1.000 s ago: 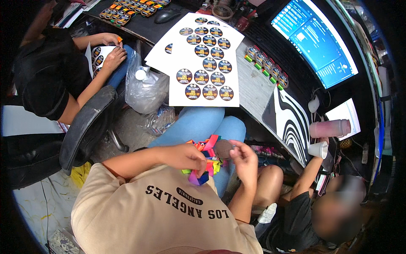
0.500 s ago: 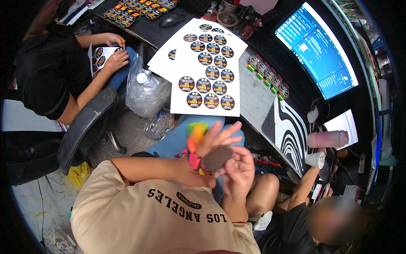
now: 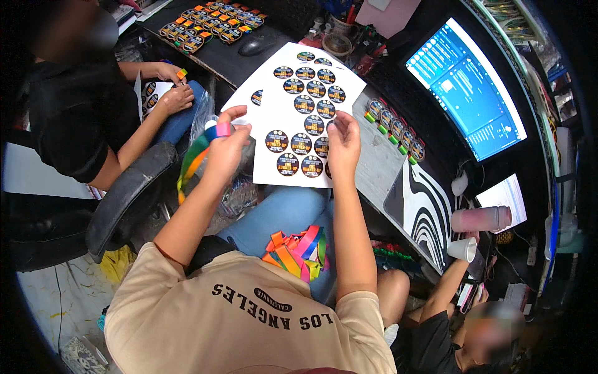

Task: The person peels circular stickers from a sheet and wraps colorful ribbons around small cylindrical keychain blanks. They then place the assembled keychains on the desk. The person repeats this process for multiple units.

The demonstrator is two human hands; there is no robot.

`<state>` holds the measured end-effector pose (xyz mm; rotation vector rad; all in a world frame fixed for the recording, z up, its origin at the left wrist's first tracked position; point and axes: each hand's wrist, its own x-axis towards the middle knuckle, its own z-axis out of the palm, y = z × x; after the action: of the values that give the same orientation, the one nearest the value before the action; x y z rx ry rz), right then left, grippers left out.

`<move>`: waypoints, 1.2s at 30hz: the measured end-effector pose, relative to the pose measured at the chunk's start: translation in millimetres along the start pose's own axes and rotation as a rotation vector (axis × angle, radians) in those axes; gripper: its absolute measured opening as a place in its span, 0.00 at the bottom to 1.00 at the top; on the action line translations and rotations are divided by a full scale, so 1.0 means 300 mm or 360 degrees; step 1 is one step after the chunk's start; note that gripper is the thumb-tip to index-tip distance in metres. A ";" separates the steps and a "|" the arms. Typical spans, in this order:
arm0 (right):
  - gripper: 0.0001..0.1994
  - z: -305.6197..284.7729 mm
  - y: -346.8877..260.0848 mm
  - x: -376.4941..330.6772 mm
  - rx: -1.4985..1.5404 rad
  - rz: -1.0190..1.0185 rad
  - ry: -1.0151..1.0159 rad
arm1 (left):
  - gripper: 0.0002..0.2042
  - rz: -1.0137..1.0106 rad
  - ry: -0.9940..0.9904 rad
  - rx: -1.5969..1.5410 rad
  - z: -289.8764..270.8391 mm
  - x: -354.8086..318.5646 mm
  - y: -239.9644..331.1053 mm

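My left hand [image 3: 228, 149] is closed on a multicoloured ribbon [image 3: 194, 159], which hangs down on its left side in green, orange and blue. It is beside the left edge of a white sheet of round black stickers [image 3: 274, 109]. Over the sheet's right side, my right hand [image 3: 344, 144] has thumb and fingers drawn together at a round sticker, whose edge is mostly hidden by them. More rainbow ribbons [image 3: 298, 252] lie bunched on my lap. The dark round disc is not visible now.
Rows of finished-looking medals [image 3: 215, 23] lie at the far left of the desk by a black mouse [image 3: 256, 45]. Another row of medals [image 3: 395, 128] stands before the monitor [image 3: 467, 87]. One co-worker sits left, another lower right near a white cup [image 3: 461, 250].
My hands have moved apart and forward from my chest to the sticker sheet. The dark disc they held has gone from sight, and the ribbons on my lap are uncovered.
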<state>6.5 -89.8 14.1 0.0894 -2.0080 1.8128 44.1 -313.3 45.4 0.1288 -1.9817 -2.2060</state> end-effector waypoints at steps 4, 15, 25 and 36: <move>0.12 0.011 0.053 0.045 0.0072 0.0135 0.0151 | 0.20 -0.0344 -0.0022 -0.0170 0.011 0.072 -0.086; 0.14 -0.075 0.060 0.044 0.0928 0.0506 0.0121 | 0.28 -0.1124 -0.0810 -0.1591 0.127 0.088 -0.076; 0.13 -0.105 0.027 -0.033 -0.0211 -0.0015 -0.0090 | 0.24 -0.0927 -0.1073 -0.1636 0.234 0.039 -0.159; 0.08 -0.115 0.001 -0.021 -0.0330 0.0131 0.0015 | 0.25 -0.1018 -0.1038 -0.1581 0.260 0.063 -0.184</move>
<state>21.4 -58.1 13.3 -0.0648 -2.2090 1.6373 7.7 -234.9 0.3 -0.1322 -0.7781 -3.7371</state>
